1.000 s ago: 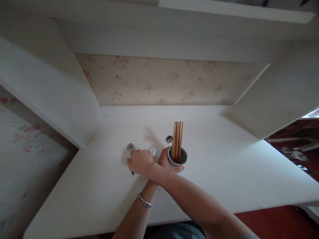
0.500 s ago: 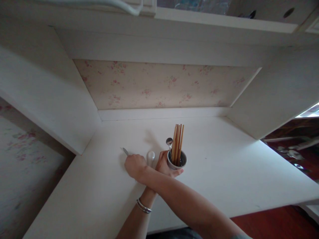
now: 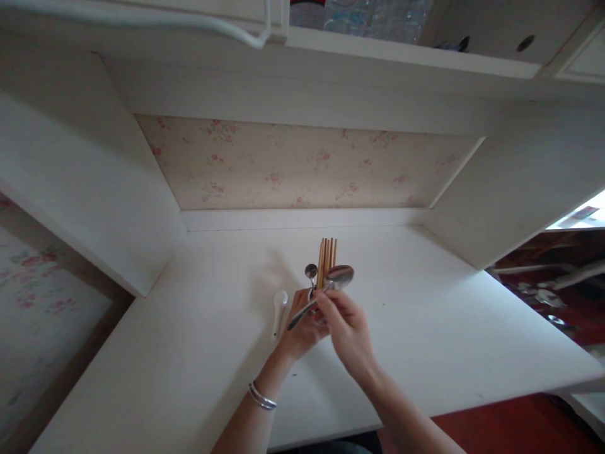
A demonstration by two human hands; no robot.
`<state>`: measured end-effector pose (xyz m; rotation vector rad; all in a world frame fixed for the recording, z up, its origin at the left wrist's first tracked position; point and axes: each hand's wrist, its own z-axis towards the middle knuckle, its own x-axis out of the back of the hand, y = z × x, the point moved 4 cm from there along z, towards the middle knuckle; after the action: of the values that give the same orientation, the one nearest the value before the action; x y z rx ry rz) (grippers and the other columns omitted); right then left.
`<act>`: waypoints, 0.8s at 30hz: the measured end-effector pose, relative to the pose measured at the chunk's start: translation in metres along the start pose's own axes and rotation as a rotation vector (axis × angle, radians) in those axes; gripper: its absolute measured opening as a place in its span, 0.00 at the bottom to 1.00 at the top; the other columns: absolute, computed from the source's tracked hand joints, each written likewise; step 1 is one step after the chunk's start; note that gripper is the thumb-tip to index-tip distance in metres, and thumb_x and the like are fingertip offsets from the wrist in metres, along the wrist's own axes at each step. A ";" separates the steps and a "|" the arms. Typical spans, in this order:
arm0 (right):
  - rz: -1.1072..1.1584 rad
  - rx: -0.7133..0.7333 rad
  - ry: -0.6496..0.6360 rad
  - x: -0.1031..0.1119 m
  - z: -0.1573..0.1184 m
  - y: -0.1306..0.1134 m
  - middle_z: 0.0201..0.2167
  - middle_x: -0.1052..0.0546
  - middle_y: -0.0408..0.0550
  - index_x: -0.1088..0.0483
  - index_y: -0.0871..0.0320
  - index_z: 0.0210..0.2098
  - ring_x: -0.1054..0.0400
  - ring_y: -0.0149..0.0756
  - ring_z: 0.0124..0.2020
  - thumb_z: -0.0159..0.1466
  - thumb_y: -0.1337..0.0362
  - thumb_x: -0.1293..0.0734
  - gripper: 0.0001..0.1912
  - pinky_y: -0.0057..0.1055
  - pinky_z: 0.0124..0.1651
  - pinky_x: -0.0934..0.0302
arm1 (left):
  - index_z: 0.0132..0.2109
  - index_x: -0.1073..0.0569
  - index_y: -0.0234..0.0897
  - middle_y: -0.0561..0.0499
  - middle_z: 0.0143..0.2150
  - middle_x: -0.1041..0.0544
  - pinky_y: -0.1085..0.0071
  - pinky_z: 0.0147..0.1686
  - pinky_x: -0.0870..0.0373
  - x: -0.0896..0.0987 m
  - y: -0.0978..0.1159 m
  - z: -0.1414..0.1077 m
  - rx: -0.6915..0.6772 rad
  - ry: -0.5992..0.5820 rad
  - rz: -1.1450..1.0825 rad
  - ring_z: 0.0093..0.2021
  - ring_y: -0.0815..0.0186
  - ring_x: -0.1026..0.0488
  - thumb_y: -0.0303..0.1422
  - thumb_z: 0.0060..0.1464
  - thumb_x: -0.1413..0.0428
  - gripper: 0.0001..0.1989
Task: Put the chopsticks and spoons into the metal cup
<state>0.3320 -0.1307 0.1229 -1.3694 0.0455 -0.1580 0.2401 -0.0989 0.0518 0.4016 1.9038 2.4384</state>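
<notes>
My right hand (image 3: 348,321) pinches a metal spoon (image 3: 341,275) by its handle, the bowl tilted up to the right. Just behind it, my left hand (image 3: 302,331) with bracelets at the wrist is wrapped round a cup that my hands almost fully hide. Several wooden chopsticks (image 3: 327,258) stand upright in that cup, and a smaller metal spoon (image 3: 311,271) leans beside them. A white ceramic spoon (image 3: 278,309) lies on the white tabletop (image 3: 212,353), left of my left hand.
White side panels (image 3: 510,183) and a floral back wall (image 3: 293,164) enclose the tabletop. Overhead runs a shelf (image 3: 406,57) with clear plastic items, and a white cable (image 3: 198,22) hangs in front of it. Red floor (image 3: 510,416) shows at the lower right.
My right hand has swung from the left, where it crossed over my left arm, to the front of the cup, bringing the metal spoon along. My left hand stays on the cup.
</notes>
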 end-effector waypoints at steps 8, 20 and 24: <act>-0.040 -0.090 0.330 0.077 0.015 0.033 0.27 0.25 0.44 0.24 0.58 0.35 0.34 0.33 0.27 0.59 0.51 0.32 0.16 0.29 0.30 0.37 | 0.52 0.30 0.38 0.46 0.49 0.30 0.57 0.55 0.37 -0.005 -0.004 -0.001 0.013 0.064 0.041 0.51 0.56 0.33 0.30 0.36 0.31 0.32; -0.511 0.030 0.136 0.061 0.018 0.059 0.36 0.23 0.50 0.21 0.54 0.33 0.31 0.42 0.41 0.65 0.48 0.40 0.22 0.39 0.46 0.39 | 0.51 0.30 0.38 0.47 0.48 0.29 0.58 0.52 0.35 -0.004 -0.006 -0.002 0.021 0.100 0.087 0.50 0.56 0.32 0.29 0.33 0.31 0.33; -0.547 0.078 0.102 0.061 0.015 0.061 0.37 0.24 0.51 0.21 0.55 0.34 0.31 0.42 0.41 0.65 0.49 0.40 0.21 0.40 0.47 0.38 | 0.50 0.30 0.38 0.48 0.47 0.29 0.58 0.52 0.36 -0.004 -0.007 0.000 0.014 0.110 0.069 0.50 0.56 0.32 0.29 0.33 0.31 0.33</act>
<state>0.3998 -0.1130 0.0701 -1.2682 -0.2501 -0.6804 0.2433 -0.0983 0.0440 0.3454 1.9820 2.5426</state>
